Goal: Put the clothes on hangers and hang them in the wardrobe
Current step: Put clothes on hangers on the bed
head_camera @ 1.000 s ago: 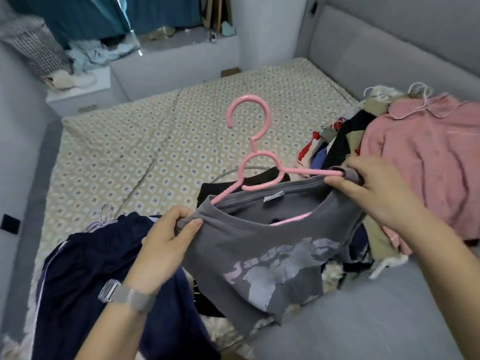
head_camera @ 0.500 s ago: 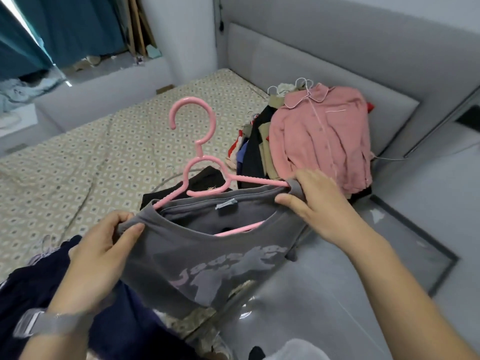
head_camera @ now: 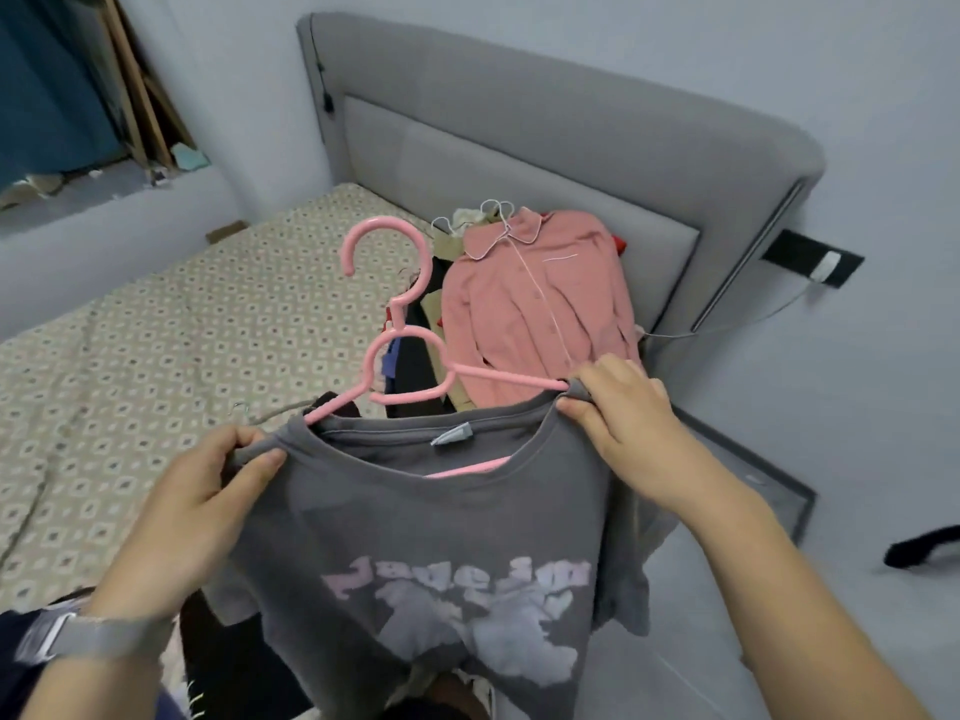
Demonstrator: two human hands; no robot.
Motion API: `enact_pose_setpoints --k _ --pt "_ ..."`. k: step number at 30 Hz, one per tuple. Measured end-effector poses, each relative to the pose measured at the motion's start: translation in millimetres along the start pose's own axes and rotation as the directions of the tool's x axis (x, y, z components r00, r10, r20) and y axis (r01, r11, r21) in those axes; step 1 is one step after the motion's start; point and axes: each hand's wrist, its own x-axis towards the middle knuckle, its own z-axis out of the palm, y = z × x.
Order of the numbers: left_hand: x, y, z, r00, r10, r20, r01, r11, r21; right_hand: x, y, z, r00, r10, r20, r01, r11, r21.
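Here the left hand (head_camera: 192, 517) pinches the grey T-shirt (head_camera: 415, 553) at one shoulder, and the right hand (head_camera: 623, 418) pinches the other, fingers curled. Between them the pink hanger (head_camera: 400, 345) sits inside the neckline. Beyond lies a pink shirt (head_camera: 540, 304) on the bed (head_camera: 182, 330).

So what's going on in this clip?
A person is fitting a grey printed T-shirt onto a pink plastic hanger. The left hand pinches one shoulder, the right hand pinches the other at the hanger's arm. A pink collared shirt on a wire hanger lies on the bed behind.
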Motion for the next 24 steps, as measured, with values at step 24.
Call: enact_pose_setpoints --k 24 --pt "257 61 101 0.979 0.198 0.05 -0.2 0.979 0.041 222 112 -67 0.952 0.078 -0.297 -0.106 0.991 -0.077"
